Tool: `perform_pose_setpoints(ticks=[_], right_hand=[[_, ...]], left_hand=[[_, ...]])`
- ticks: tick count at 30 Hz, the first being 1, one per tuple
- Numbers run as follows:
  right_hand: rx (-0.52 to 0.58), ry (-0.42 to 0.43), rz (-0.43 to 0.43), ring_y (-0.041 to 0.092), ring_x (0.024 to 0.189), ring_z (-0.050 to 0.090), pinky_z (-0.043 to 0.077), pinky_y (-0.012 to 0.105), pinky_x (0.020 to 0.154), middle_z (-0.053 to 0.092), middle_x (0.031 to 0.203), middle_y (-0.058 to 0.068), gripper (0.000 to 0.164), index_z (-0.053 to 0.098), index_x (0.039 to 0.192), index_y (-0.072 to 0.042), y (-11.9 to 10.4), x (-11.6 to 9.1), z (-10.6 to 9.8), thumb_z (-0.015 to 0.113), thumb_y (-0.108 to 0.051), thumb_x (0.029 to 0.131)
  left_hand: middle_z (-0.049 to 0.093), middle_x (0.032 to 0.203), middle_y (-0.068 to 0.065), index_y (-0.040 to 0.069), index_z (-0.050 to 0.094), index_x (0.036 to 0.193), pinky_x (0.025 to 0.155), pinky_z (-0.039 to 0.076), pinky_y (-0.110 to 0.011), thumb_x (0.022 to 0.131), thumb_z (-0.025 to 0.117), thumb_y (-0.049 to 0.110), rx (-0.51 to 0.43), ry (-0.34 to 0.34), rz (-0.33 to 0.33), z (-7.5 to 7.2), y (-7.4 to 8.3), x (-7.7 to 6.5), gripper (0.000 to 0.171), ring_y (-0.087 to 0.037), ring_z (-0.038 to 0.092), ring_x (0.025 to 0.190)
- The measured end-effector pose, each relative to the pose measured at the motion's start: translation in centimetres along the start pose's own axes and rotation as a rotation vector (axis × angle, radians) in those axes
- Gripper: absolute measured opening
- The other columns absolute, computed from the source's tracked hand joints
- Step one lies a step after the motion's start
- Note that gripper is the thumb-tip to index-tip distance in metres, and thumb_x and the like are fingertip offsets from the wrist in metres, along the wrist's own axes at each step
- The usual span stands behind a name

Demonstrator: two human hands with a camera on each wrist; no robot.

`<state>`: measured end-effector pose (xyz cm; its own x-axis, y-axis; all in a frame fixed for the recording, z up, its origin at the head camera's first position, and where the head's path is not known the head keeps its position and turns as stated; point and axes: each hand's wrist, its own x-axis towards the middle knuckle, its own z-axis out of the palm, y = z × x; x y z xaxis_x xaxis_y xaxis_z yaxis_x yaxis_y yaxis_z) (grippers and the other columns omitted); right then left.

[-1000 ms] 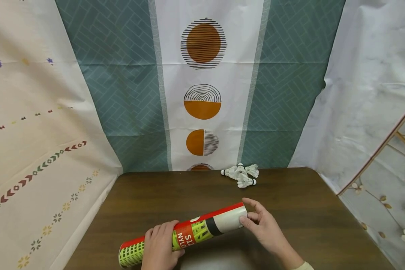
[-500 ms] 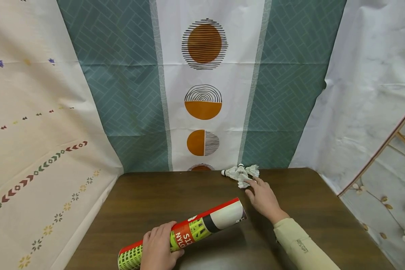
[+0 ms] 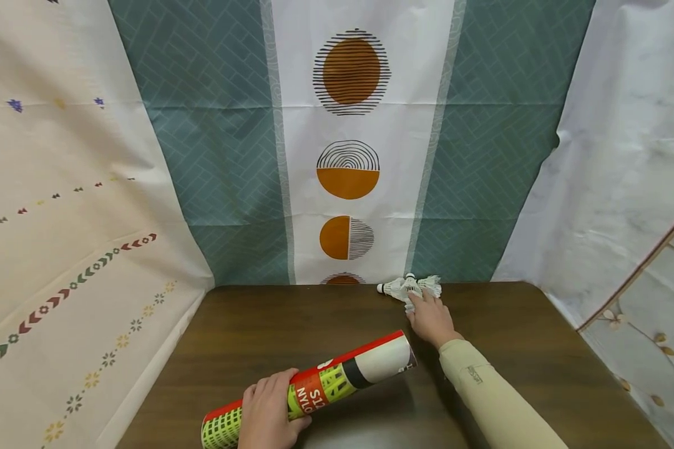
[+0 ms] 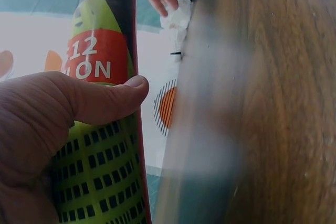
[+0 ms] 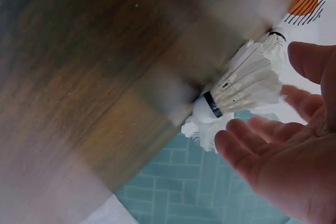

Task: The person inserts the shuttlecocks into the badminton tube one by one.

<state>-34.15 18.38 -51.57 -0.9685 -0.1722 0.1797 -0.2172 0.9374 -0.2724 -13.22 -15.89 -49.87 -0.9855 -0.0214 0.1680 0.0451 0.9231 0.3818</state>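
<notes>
My left hand (image 3: pixel 268 411) grips a shuttlecock tube (image 3: pixel 383 362) with a red and lime-green print, lying aslant with its white end up and to the right. In the left wrist view the thumb (image 4: pixel 113 98) lies across the tube's printed side. At the back of the table my right hand (image 3: pixel 431 321) reaches to a small heap of white shuttlecocks (image 3: pixel 394 289). In the right wrist view the nearest shuttlecock (image 5: pixel 249 82) has a black band at its cork, and thumb and fingers are spread beside it. Part of this shuttlecock is hidden by the hand in the head view.
A dark brown wooden table (image 3: pixel 292 324) lies under everything. Behind its far edge hangs a patterned cloth (image 3: pixel 236 187) in teal and white. Pale cloths hang at the left (image 3: pixel 78 249) and right (image 3: pixel 612 156).
My right hand has left the tube's white end and moved away and up to the shuttlecocks. The left hand still holds the tube at nearly the same place. The head view has shifted slightly.
</notes>
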Motion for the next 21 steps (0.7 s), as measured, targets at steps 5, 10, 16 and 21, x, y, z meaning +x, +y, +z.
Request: perform_pose_setpoints(ticks=[5,10,16,21], right_hand=[[-0.069,0.037,-0.008,0.056,0.117,0.065,0.054,0.067,0.1,0.061,0.141,0.034,0.048,0.06,0.141,0.008,0.2,-0.7,-0.5,0.067,-0.012,0.098],[-0.094,0.245,-0.052,0.048,0.089,0.071,0.06,0.061,0.08,0.073,0.105,0.028,0.023,0.072,0.111,0.011,1.5,-1.7,-0.9,0.069,0.002,0.09],[0.069,0.32,0.054,0.044,0.105,0.068,0.058,0.059,0.085,0.072,0.115,0.021,0.009,0.082,0.094,-0.004,3.6,-3.2,-1.4,0.084,-0.011,0.09],[0.296,0.275,0.126,0.036,0.098,0.069,0.057,0.049,0.082,0.078,0.11,0.014,0.015,0.083,0.1,-0.007,4.9,-4.8,-2.5,0.082,-0.02,0.095]], left_hand=[[0.073,0.124,-0.005,0.018,0.063,0.135,0.098,0.048,-0.064,0.058,0.106,0.038,-0.003,-0.006,0.0,0.0,-0.1,0.1,0.091,-0.031,0.066,0.111],[0.073,0.124,-0.005,0.018,0.063,0.135,0.099,0.047,-0.063,0.058,0.106,0.038,0.001,0.009,0.009,-0.1,0.0,0.0,0.09,-0.031,0.066,0.113],[0.073,0.124,-0.005,0.018,0.063,0.135,0.099,0.047,-0.063,0.058,0.106,0.038,-0.012,0.0,0.007,0.0,0.3,-0.1,0.09,-0.031,0.066,0.113],[0.073,0.124,-0.005,0.019,0.063,0.136,0.098,0.047,-0.062,0.058,0.106,0.038,-0.012,0.004,0.008,0.0,0.3,-0.1,0.091,-0.031,0.066,0.113]])
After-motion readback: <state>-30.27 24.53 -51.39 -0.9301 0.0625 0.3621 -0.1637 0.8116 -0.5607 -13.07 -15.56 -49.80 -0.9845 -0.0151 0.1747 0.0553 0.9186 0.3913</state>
